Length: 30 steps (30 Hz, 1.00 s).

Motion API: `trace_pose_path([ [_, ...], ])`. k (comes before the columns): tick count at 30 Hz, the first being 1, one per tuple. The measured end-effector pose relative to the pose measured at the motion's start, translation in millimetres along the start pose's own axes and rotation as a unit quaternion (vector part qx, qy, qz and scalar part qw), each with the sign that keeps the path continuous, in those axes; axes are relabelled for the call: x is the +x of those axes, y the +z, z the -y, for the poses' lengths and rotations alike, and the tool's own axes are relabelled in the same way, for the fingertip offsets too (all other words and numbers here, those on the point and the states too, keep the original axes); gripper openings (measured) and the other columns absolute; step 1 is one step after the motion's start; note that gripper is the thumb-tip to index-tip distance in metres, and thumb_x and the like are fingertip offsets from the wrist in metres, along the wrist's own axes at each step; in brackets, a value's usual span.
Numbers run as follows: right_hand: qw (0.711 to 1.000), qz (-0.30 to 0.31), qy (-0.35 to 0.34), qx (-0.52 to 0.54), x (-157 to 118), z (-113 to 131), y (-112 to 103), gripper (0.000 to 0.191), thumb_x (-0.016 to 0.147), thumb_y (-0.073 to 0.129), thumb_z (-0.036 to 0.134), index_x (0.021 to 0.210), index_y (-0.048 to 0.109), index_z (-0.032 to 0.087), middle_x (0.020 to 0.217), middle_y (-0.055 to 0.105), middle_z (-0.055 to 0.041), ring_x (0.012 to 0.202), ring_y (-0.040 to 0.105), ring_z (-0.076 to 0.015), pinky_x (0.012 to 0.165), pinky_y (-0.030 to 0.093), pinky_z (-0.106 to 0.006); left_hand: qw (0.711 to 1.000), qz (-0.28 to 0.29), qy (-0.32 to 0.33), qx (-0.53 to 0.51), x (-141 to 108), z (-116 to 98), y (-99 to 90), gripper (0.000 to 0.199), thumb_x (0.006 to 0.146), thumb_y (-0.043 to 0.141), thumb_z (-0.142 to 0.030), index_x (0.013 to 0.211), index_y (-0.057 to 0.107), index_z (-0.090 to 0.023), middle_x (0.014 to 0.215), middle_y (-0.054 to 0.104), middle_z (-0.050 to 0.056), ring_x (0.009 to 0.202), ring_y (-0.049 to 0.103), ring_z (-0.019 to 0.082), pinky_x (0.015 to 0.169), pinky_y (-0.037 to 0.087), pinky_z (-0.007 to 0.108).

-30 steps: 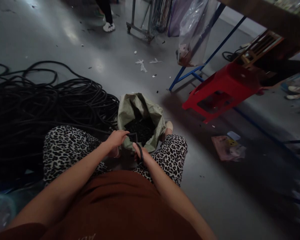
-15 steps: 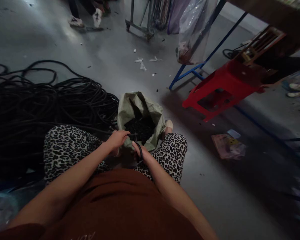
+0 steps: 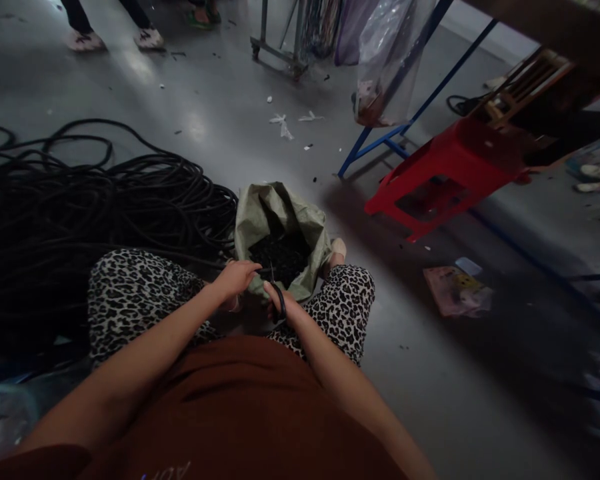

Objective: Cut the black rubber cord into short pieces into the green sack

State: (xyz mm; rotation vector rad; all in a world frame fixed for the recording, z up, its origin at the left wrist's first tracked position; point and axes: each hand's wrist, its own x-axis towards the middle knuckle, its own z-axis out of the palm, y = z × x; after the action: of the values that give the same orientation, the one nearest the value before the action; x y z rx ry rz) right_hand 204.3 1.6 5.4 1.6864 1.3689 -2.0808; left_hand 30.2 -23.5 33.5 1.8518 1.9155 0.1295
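Forearms come in over the leopard-print trousers (image 3: 130, 293) and meet between the knees. The right hand (image 3: 289, 308) is wrapped around black-handled scissors (image 3: 281, 303), thumb toward the blades; the other fingers are mostly hidden, so can't tell how they sit in the handles. Just past that is the change: 1 s ago a stub of cord stuck out clearly beyond the left hand (image 3: 236, 277) with a blade against it, and now I only make out a short bit and 1 thin line of blade. I'd say they're biting into the cord or just went through, so this looks like the cut itself, but it's too blurry to swear to. Left hand's palm down, fingers pinched narrow on the black cord (image 3: 200, 257), which trails past the left knee to the tangled cord pile (image 3: 105, 200). Hands are at the near rim of an olive woven sack (image 3: 249, 223), black bits (image 3: 283, 257) inside. Farther out, a red plastic stool (image 3: 460, 157); way back, a co-worker's shoes (image 3: 86, 42) have moved left.
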Motion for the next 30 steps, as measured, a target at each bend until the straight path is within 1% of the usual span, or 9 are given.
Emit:
trace_pose_path([
  [3,1.0,0.0,-0.01,0.003,-1.5,0.5,-0.1,0.061,0.077,0.044,0.068,0.086,0.058,0.009,0.051,0.054,-0.0026,0.039,0.055,-0.0153,0.032,0.041,-0.022,1.0,0.001,-0.003,-0.009,-0.5,-1.3,-1.2,0.033,0.085,0.041,-0.025,0.113,0.059,-0.022,0.099,0.065,0.005,0.093,0.058,0.017,0.084,0.041,0.027],
  [8,1.0,-0.001,-0.009,-0.009,1.4,-1.3,0.1,0.062,0.076,0.043,0.069,0.085,0.06,0.01,0.05,0.054,-0.0023,0.039,0.055,-0.0154,0.033,0.042,-0.022,1.0,0.003,-0.01,-0.014,-0.7,-2.0,-1.8,0.033,0.084,0.041,-0.025,0.112,0.06,-0.022,0.097,0.066,0.005,0.092,0.058,0.017,0.083,0.041,0.027],
  [13,0.999,0.0,-0.024,-0.03,4.7,-3.1,-0.1,0.063,0.076,0.041,0.07,0.081,0.061,0.01,0.052,0.056,-0.004,0.043,0.057,-0.015,0.036,0.042,-0.02,1.0,0.012,-0.004,-0.027,0.1,0.0,-0.7,0.035,0.084,0.04,-0.024,0.112,0.06,-0.019,0.095,0.066,0.007,0.09,0.059,0.019,0.081,0.043,0.029],
  [17,0.999,-0.006,-0.026,-0.02,2.2,-2.0,-0.3,0.064,0.076,0.041,0.07,0.083,0.062,0.01,0.055,0.057,-0.0049,0.046,0.058,-0.0156,0.037,0.042,-0.02,1.0,0.01,-0.008,-0.01,0.7,2.8,1.5,0.036,0.085,0.037,-0.026,0.113,0.059,-0.022,0.099,0.066,0.006,0.092,0.059,0.018,0.081,0.043,0.028],
  [21,1.0,0.004,-0.025,-0.017,-0.2,-0.5,-0.7,0.063,0.077,0.041,0.069,0.086,0.062,0.01,0.054,0.057,-0.0041,0.043,0.056,-0.015,0.036,0.041,-0.021,1.0,0.011,-0.021,-0.007,0.6,5.1,4.0,0.035,0.085,0.037,-0.027,0.112,0.059,-0.024,0.101,0.066,0.004,0.093,0.059,0.017,0.081,0.043,0.026],
  [25,0.999,-0.001,-0.029,-0.026,0.8,-1.1,-0.5,0.062,0.078,0.041,0.068,0.087,0.061,0.01,0.054,0.057,-0.0038,0.043,0.056,-0.0146,0.035,0.04,-0.02,1.0,0.014,-0.02,-0.007,0.4,6.0,5.1,0.036,0.085,0.037,-0.028,0.113,0.059,-0.024,0.103,0.066,0.004,0.095,0.059,0.016,0.082,0.042,0.025],
  [30,1.0,0.003,-0.022,-0.022,2.8,-3.9,0.1,0.063,0.076,0.042,0.07,0.085,0.06,0.01,0.054,0.056,-0.003,0.043,0.056,-0.014,0.036,0.041,-0.02,1.0,0.025,-0.008,-0.008,0.7,5.3,2.9,0.036,0.084,0.037,-0.027,0.113,0.059,-0.023,0.101,0.066,0.004,0.093,0.059,0.016,0.082,0.043,0.025],
])
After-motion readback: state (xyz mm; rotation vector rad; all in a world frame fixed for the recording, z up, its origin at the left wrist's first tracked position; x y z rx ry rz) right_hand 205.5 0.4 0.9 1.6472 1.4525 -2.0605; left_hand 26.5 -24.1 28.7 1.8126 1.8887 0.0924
